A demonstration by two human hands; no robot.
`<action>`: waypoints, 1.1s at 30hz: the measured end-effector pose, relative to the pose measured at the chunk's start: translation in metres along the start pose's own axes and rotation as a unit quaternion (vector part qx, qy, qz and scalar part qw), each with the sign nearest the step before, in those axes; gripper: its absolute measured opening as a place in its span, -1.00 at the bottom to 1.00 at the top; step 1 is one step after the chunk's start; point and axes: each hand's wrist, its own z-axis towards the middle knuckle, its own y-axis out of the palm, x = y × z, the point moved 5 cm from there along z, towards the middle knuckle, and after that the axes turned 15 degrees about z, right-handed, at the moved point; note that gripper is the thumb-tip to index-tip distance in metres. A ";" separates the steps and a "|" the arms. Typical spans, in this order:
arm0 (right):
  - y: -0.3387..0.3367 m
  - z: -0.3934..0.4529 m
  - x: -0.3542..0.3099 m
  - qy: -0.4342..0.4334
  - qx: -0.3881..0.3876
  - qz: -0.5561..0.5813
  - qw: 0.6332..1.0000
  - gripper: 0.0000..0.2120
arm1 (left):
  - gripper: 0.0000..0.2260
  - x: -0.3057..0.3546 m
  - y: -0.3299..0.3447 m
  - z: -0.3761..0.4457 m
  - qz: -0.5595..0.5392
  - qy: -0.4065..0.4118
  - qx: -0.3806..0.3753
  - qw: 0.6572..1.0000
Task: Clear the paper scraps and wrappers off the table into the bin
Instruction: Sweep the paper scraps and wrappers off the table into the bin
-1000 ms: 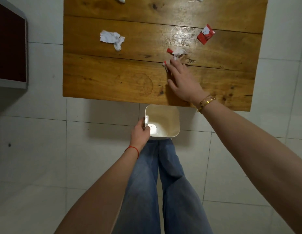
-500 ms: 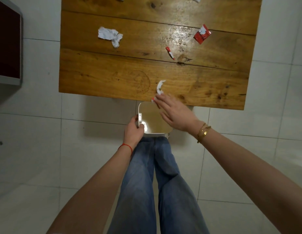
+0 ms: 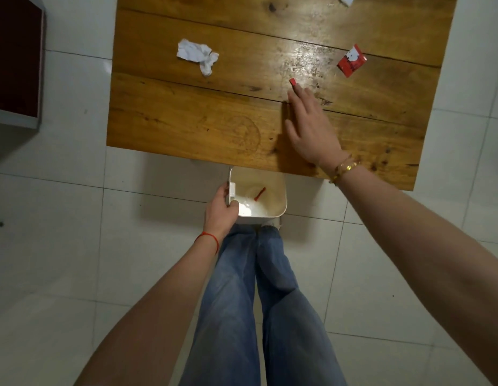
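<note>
Fingers of the right hand (image 3: 311, 129) spread flat on the table (image 3: 186, 121); left hand (image 3: 220, 210) grips the bin (image 3: 281, 196)

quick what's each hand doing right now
Left hand: closed on the bin rim.
Right hand: open, flat over the table, fingertips at a small red scrap.

The scene is rather dim, with a warm tone. A bright patch of glare lies on the wooden worktop (image 3: 303, 59) in the upper right, so the light comes from above. The right hand (image 3: 311, 126) throws a dark shadow to its left. Straight edges bend near the frame borders. The forearms at the bottom look soft and stretched.
</note>
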 end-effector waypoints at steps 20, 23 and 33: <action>0.079 -0.063 -0.054 -0.215 -0.166 -0.030 0.962 -0.51 | -0.58 -0.006 -0.029 0.008 0.029 -0.018 0.041 0.999; 0.066 -0.027 -0.059 -0.176 -0.128 -0.033 0.976 -0.49 | -0.58 -0.009 -0.033 0.011 0.028 -0.027 0.041 0.998; 0.042 0.111 -0.097 -0.136 -0.096 -0.061 0.984 -0.42 | -0.53 -0.018 -0.044 0.022 0.030 -0.037 0.041 0.998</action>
